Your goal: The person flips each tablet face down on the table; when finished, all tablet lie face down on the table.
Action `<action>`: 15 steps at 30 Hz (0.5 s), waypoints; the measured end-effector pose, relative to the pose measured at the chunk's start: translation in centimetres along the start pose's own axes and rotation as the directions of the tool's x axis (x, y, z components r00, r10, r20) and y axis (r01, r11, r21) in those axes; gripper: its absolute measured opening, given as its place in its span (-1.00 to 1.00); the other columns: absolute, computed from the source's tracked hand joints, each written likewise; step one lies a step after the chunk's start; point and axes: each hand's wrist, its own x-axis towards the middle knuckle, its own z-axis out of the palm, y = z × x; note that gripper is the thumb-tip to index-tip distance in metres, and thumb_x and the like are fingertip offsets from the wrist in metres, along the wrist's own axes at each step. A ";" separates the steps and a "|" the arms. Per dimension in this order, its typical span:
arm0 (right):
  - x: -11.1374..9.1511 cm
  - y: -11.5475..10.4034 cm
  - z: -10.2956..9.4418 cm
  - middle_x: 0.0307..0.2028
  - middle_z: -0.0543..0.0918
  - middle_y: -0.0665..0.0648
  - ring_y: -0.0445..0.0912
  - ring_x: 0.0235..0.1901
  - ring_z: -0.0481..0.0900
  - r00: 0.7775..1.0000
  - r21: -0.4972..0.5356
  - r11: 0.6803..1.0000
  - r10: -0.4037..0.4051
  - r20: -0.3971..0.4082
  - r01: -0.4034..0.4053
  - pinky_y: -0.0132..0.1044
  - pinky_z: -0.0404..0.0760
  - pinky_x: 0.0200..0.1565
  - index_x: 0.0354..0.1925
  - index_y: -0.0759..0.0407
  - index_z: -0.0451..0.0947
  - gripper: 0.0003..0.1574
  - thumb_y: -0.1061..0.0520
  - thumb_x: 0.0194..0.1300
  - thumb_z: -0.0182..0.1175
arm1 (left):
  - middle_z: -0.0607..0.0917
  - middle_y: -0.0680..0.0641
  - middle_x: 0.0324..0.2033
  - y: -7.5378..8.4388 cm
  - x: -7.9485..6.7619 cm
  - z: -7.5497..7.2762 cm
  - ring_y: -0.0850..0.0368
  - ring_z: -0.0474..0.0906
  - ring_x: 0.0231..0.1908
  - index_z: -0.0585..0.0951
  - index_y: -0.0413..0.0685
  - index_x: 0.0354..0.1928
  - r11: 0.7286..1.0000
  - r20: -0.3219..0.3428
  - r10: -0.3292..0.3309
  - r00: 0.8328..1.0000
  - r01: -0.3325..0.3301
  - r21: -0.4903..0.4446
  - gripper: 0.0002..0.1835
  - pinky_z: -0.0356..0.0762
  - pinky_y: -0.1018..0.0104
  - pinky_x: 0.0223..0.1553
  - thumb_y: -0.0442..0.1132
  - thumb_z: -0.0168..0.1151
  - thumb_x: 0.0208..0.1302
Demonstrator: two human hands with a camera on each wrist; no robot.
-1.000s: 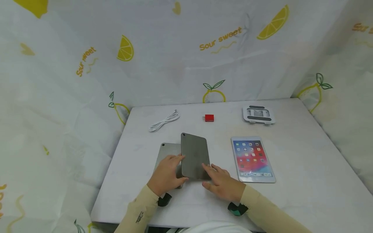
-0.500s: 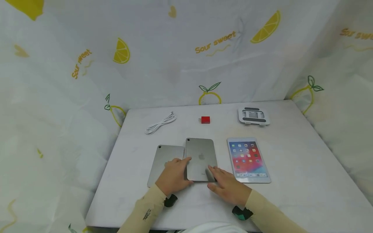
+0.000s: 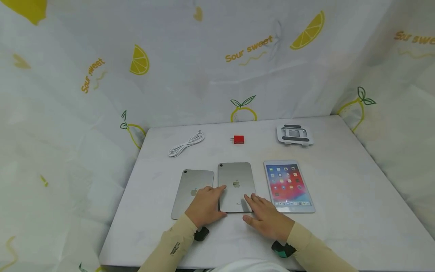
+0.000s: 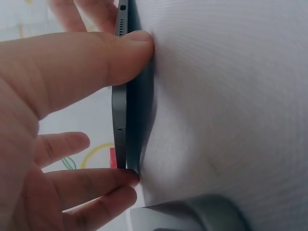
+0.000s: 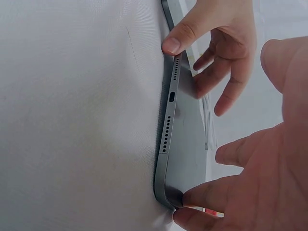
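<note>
A grey tablet [image 3: 236, 175] lies back up in the middle of the white table, its camera at the far left corner. My left hand [image 3: 206, 205] is at its near left corner, with the thumb [image 4: 130, 53] against the port edge and the other fingers reaching over the left side. At the near right corner, my right hand [image 3: 266, 218] has its fingertips [image 5: 190, 198] at the edge, fingers extended and thumb apart. A second grey tablet [image 3: 187, 190] lies back up to the left, partly covered by my left hand. To the right, a white tablet [image 3: 310, 210] shows a lit home screen.
Behind the tablets are a coiled white cable [image 3: 186, 144], a red plug adapter [image 3: 238, 139] and a folded white and grey stand [image 3: 294, 135]. A lemon-print cloth [image 3: 190, 87] hangs along the table's back and sides.
The middle tablet has come down from a tilted pose over the left tablet to lie flat, slightly to the right. Both hands moved down with it, then barely shifted.
</note>
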 end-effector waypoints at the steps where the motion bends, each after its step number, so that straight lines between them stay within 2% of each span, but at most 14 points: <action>1: 0.0 0.0 0.0 0.64 0.07 0.40 0.41 0.60 -0.02 1.000 -0.001 1.000 -0.001 0.000 0.001 0.50 -0.03 0.47 0.70 0.17 0.09 0.04 -0.39 0.61 0.05 | 0.75 -0.07 0.19 0.0 0.0 0.1 -0.04 0.63 0.18 0.47 -0.09 0.52 1.000 0.001 0.003 1.000 -0.003 0.003 0.05 0.56 -0.02 0.24 0.19 0.71 0.05; 15: 0.1 -0.2 -0.1 0.63 0.07 0.43 0.43 0.59 -0.01 1.000 0.006 1.000 -0.013 -0.003 0.014 0.49 -0.02 0.48 0.69 0.20 0.10 0.01 -0.34 0.62 0.07 | 0.73 -0.08 0.22 -0.5 0.1 0.7 -0.04 0.59 0.23 0.58 -0.01 0.45 1.000 0.029 0.003 1.000 -0.004 0.010 -0.07 0.56 -0.02 0.25 0.23 0.67 0.08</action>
